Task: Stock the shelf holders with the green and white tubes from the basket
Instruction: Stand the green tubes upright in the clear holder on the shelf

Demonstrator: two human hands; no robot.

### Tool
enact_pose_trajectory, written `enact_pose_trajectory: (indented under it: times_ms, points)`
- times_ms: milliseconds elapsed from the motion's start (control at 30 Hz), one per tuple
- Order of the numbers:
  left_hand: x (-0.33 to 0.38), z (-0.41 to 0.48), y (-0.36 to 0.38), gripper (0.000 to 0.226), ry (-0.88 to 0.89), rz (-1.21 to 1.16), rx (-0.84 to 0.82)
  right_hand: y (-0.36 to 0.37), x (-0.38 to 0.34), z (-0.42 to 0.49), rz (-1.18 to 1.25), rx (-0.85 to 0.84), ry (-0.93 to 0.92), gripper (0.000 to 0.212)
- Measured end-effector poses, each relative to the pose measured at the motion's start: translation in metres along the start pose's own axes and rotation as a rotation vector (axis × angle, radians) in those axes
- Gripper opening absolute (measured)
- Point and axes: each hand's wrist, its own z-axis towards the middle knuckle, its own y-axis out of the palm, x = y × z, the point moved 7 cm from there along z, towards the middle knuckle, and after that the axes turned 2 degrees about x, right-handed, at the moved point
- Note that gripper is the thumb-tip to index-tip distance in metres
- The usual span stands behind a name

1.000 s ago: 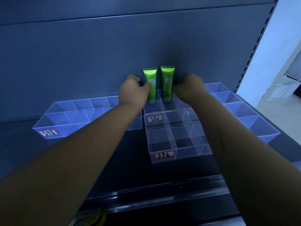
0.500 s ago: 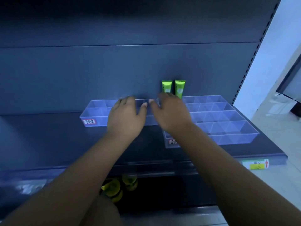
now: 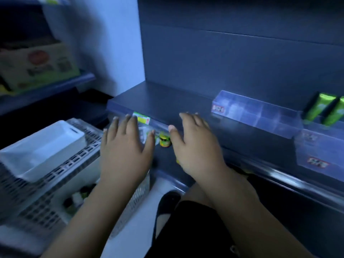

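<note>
Dim blue light fills a shop aisle, with a dark shelf [image 3: 167,101] running from centre to right and a pale wall behind on the left. A second ago both hands were at the far holders, setting two tubes in place. Now both hands have pulled back, and the view has swung left and down toward the basket [image 3: 61,175]. That suggests one pair is stocked and the next trip to the basket is starting.

The left hand [image 3: 124,148] and the right hand [image 3: 193,144] hover palm down over the shelf's near edge, fingers spread apart and holding nothing.

Two green tubes [image 3: 323,110] stand at the far right in a clear plastic holder [image 3: 260,116]. Their long axes run nearly upright, leaning slightly right in this tilted view, flat crimped ends up and lower ends down in the compartments. Most compartments look empty.

More stock lies loosely in the basket at lower left, under a white tray [image 3: 42,148], but it is blurred. A small yellow-lidded jar [image 3: 165,141] sits between the hands.
</note>
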Motion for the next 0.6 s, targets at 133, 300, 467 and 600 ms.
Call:
enact_pose_trajectory:
  times_ms: [133, 300, 467, 600]
  points:
    - [-0.094, -0.032, -0.009, 0.065, -0.160, 0.084, -0.040, 0.079, -0.069, -0.023, 0.067, -0.072, -0.150, 0.057]
    - [-0.177, -0.070, 0.015, 0.059, -0.334, 0.127, -0.139, 0.162, -0.108, -0.045, 0.006, -0.294, -0.323, 0.054]
    - [-0.221, -0.100, 0.054, 0.052, -0.411, 0.070, -0.221, 0.233, -0.101, -0.061, -0.016, -0.576, -0.109, 0.050]
    - [-0.256, -0.130, 0.090, 0.047, -0.502, 0.017, -0.319, 0.279, -0.087, -0.066, -0.028, -0.779, 0.020, 0.046]
